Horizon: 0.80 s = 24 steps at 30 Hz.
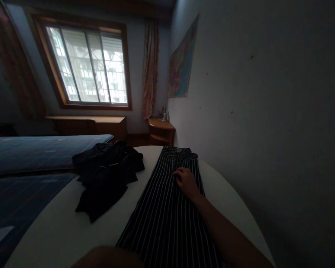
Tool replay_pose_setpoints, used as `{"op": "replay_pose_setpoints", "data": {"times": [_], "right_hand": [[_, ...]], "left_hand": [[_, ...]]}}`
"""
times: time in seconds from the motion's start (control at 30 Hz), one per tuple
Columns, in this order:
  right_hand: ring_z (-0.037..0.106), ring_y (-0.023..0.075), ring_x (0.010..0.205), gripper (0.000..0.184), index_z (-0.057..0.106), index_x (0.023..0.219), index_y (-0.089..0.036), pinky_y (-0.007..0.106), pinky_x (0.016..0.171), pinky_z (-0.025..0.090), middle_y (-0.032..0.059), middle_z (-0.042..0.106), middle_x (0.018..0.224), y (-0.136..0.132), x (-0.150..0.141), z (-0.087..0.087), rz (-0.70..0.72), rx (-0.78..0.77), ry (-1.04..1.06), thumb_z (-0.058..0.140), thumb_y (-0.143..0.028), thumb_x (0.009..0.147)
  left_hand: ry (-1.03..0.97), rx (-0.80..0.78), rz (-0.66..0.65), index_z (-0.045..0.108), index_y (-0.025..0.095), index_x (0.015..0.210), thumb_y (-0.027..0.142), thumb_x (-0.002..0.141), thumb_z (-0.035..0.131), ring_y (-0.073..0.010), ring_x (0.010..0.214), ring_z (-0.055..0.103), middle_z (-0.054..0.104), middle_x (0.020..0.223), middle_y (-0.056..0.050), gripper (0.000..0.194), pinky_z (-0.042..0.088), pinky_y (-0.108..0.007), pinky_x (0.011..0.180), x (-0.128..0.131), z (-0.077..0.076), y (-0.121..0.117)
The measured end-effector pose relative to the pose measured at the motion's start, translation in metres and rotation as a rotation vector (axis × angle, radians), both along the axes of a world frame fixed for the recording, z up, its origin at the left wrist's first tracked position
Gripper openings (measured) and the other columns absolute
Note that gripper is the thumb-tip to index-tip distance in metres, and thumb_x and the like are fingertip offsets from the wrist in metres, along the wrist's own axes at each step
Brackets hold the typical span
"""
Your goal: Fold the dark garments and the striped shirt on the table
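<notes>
A long black garment with thin white vertical stripes (162, 208) lies spread lengthwise on a round white table (58, 227). Its narrow, gathered end points away from me, and it widens toward my body. My right hand (186, 181) rests palm down on the upper part of the garment, fingers apart and slightly bent, gripping nothing. At the bottom edge, a dark, blurred part of my left hand or arm (108, 257) shows beside the garment; its fingers cannot be made out. Left of the stripes, a crumpled black piece of clothing (106, 182) lies in a heap.
A bed with blue checked covering (44, 150) adjoins the table on the left. The white wall (254, 130) runs close along the right. Beyond stand a wooden desk (111, 120) under the window (92, 67) and a corner shelf (162, 124) with small items.
</notes>
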State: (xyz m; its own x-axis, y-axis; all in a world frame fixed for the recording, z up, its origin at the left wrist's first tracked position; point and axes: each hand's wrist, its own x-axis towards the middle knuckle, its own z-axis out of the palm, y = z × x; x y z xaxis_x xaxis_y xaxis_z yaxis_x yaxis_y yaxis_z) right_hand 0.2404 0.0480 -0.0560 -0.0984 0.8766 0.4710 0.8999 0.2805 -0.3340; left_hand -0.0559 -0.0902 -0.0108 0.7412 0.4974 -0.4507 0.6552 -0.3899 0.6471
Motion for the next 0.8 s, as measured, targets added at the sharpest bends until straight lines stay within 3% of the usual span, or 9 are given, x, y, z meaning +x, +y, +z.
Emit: {"op": "replay_pose_setpoints", "data": {"times": [0.1,0.2,0.27,0.43,0.5,0.63,0.8], "right_hand": [[0.051,0.0253,0.117,0.030,0.072,0.106,-0.025,0.043,0.101,0.038,0.0066,0.063,0.121,-0.002,-0.001,0.003,0.005,0.020,-0.019,0.058,-0.010,0.084],[0.049,0.0264,0.121,0.033,0.072,0.105,-0.023,0.046,0.105,0.036,0.0077,0.061,0.126,-0.010,-0.007,0.012,0.057,0.040,-0.075,0.056,-0.005,0.082],[0.048,0.0255,0.123,0.035,0.071,0.106,-0.022,0.045,0.106,0.036,0.0077,0.061,0.126,-0.020,-0.014,0.021,0.163,0.032,-0.118,0.054,-0.003,0.081],[0.047,0.0238,0.125,0.037,0.066,0.116,-0.027,0.042,0.107,0.036,0.0033,0.061,0.129,-0.052,-0.037,0.033,0.597,-0.050,-0.272,0.059,-0.009,0.084],[0.052,0.0224,0.118,0.033,0.066,0.115,-0.027,0.039,0.101,0.041,0.0025,0.064,0.122,-0.057,-0.043,0.033,0.679,-0.096,-0.341,0.057,-0.011,0.087],[0.060,0.0190,0.093,0.019,0.067,0.103,-0.021,0.033,0.083,0.046,0.0043,0.068,0.101,-0.054,-0.047,0.030,0.626,-0.157,-0.433,0.052,-0.015,0.094],[0.058,0.0164,0.087,0.016,0.064,0.099,-0.018,0.028,0.078,0.044,0.0050,0.065,0.096,-0.049,-0.044,0.028,0.586,-0.154,-0.451,0.052,-0.011,0.091]], "left_hand": [[-0.031,0.069,0.060,0.066,0.024,0.106,0.033,0.085,0.067,-0.0176,0.079,0.065,0.070,0.092,0.000,0.024,0.052,-0.027,0.067,-0.007,0.003,0.034],[-0.246,0.470,0.373,0.065,0.020,0.100,0.032,0.091,0.050,-0.0169,0.080,0.066,0.071,0.092,-0.002,0.021,0.049,-0.027,0.071,-0.016,-0.005,0.073],[-0.299,0.575,0.469,0.065,0.020,0.101,0.035,0.093,0.046,-0.0182,0.086,0.066,0.072,0.097,-0.004,0.025,0.050,-0.029,0.078,-0.021,-0.016,0.092],[-0.292,0.655,0.413,0.067,0.020,0.100,0.035,0.091,0.051,-0.0215,0.098,0.066,0.071,0.104,-0.006,0.023,0.048,-0.033,0.090,-0.030,-0.038,0.107],[-0.304,0.665,0.397,0.067,0.020,0.101,0.033,0.090,0.052,-0.0215,0.099,0.065,0.071,0.104,-0.006,0.022,0.048,-0.033,0.091,-0.030,-0.039,0.106],[-0.332,0.640,0.358,0.066,0.019,0.102,0.031,0.090,0.053,-0.0205,0.096,0.065,0.071,0.102,-0.005,0.021,0.048,-0.032,0.089,-0.030,-0.038,0.103],[-0.382,0.559,0.323,0.065,0.020,0.105,0.031,0.088,0.056,-0.0188,0.091,0.066,0.070,0.099,-0.004,0.022,0.049,-0.030,0.084,-0.029,-0.037,0.100]]}}
